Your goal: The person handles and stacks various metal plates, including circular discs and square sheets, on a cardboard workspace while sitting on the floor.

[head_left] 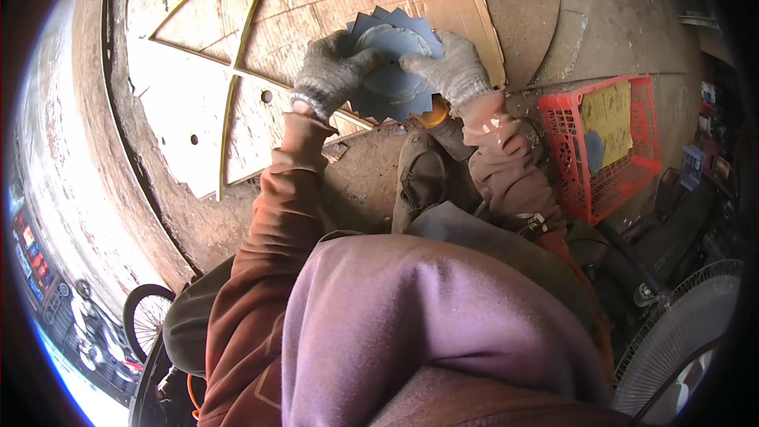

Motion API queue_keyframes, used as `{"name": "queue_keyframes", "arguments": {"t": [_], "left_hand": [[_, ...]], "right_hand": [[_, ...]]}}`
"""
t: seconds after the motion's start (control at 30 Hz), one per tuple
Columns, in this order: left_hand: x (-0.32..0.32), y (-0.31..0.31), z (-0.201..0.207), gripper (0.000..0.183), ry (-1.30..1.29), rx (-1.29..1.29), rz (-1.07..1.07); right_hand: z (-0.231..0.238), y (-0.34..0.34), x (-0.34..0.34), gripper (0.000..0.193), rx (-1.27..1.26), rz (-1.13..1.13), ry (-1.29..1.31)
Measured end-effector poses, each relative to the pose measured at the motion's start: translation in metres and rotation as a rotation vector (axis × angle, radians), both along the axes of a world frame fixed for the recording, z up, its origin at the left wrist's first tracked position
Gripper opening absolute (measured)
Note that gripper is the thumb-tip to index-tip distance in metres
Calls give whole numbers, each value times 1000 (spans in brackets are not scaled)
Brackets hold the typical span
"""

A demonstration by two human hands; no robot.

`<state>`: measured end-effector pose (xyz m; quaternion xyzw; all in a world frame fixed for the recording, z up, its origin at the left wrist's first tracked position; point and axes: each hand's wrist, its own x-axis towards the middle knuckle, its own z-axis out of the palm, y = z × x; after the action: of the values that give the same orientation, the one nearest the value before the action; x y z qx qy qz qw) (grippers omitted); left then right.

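Note:
Between my two hands is a grey-blue disc (389,99) with a jagged rim of pointed, overlapping flaps. A whitish, smeared ring shows on its upper face around a small centre hole. My left hand (334,71), in a grey knit glove, grips the left edge with its thumb laid on the face. On the right edge my right hand (455,67), gloved the same way, holds on with its thumb pointing toward the centre. The fingers under the disc are hidden. Just below the disc, by my right wrist, stands a container with an orange-yellow top (433,115).
Flattened cardboard (316,4) with punched holes lies ahead, crossed by thin yellowish strips (235,71). To the right stands a red plastic crate (593,202) with a yellow sheet (607,122). A fan (680,340) is at lower right, a spoked wheel (149,320) at lower left. My shoe (421,174) is near the disc.

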<state>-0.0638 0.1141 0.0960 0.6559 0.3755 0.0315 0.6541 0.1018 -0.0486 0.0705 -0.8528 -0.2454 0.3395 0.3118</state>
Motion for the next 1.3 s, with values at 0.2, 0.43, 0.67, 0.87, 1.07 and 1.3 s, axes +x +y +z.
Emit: {"name": "queue_keyframes", "arguments": {"t": [0.2,0.43,0.67,0.87,1.07,1.3], "left_hand": [[-3,12,4,42,-73,-299,136],[-3,11,-7,43,61,-41,-6],[13,1,-9,52,188,288,-5],[11,-4,-16,61,79,584,90],[6,4,-25,66,6,-90,-21],[5,3,-13,47,118,-259,31]], "right_hand": [[11,1,-2,73,139,-103,336],[-21,-2,4,77,134,-93,216],[-38,0,4,81,112,-91,126],[-18,-1,-1,71,205,-74,188],[-1,1,-1,74,48,-91,184],[38,18,0,94,-179,74,-79]]}}
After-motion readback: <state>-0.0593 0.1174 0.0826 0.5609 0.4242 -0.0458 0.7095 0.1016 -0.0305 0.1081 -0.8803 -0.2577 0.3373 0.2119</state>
